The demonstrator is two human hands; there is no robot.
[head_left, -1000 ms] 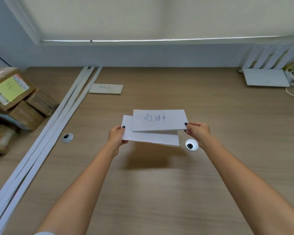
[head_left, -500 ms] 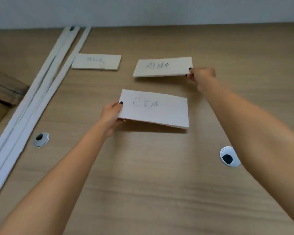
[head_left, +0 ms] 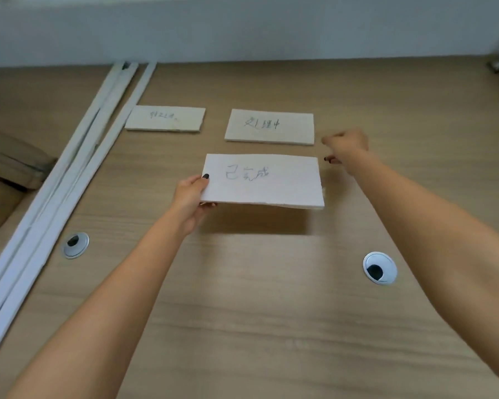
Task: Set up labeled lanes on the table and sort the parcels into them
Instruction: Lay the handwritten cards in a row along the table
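Observation:
Two white label cards lie flat on the wooden table (head_left: 271, 312): a left card (head_left: 165, 118) and a middle card (head_left: 270, 126), both with handwriting. A third handwritten label card (head_left: 267, 180) hovers above the table; my left hand (head_left: 192, 197) pinches its left edge, thumb on top. My right hand (head_left: 346, 145) hangs just right of the middle card, fingers loosely curled, holding nothing and apart from the card.
Long white strips (head_left: 69, 174) run diagonally along the left side of the table. Brown cardboard parcels (head_left: 9, 171) lie at the far left. Two round cable grommets (head_left: 76, 245) (head_left: 379, 267) sit in the tabletop. A pale wall (head_left: 242, 30) closes the back.
My right hand set the middle card flat on the table and let go of it. My left hand keeps hold of the third card.

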